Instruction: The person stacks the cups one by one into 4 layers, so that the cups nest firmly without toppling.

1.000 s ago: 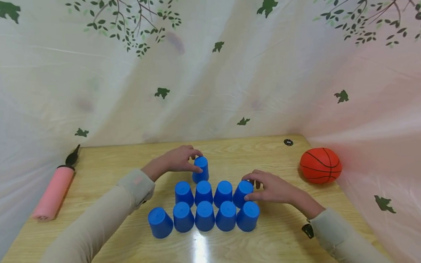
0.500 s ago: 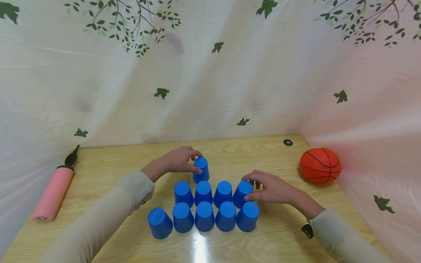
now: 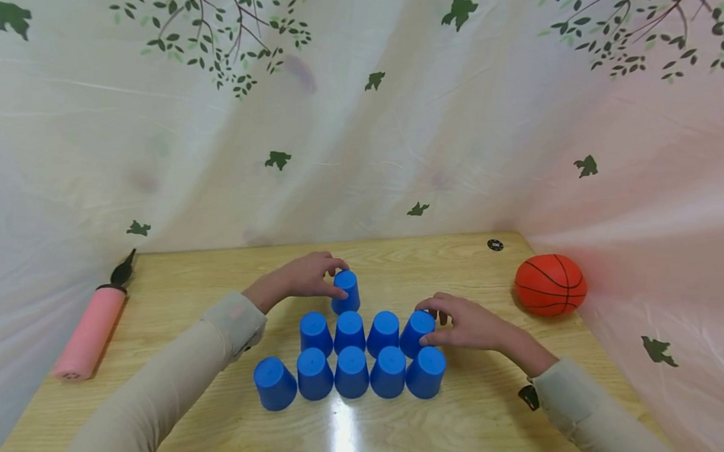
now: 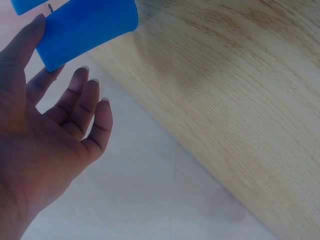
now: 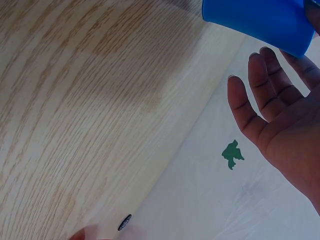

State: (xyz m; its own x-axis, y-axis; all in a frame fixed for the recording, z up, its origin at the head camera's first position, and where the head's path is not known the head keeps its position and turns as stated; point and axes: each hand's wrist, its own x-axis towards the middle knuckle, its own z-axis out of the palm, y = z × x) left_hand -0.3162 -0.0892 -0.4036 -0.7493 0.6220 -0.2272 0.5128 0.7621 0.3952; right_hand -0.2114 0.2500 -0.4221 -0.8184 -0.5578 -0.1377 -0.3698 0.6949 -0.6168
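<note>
Upside-down blue plastic cups stand on the wooden table in rows. My left hand (image 3: pixel 306 274) pinches the lone cup (image 3: pixel 347 294) at the back between thumb and index finger; the left wrist view shows that cup (image 4: pixel 90 30) with the other fingers loosely curled below it. At the right end of the middle row, my right hand (image 3: pixel 470 320) pinches another cup (image 3: pixel 416 334), also seen as a blue cup (image 5: pixel 260 22) in the right wrist view. The front row, from the left-end cup (image 3: pixel 275 383) to the right-end cup (image 3: pixel 427 372), is untouched.
A pink hand pump (image 3: pixel 93 332) lies at the left side of the table (image 3: pixel 225 430). On the right sit a small orange basketball (image 3: pixel 551 284) and, at the back edge, a black chip (image 3: pixel 496 245). A pale curtain (image 3: pixel 334 120) with leaf prints surrounds the table.
</note>
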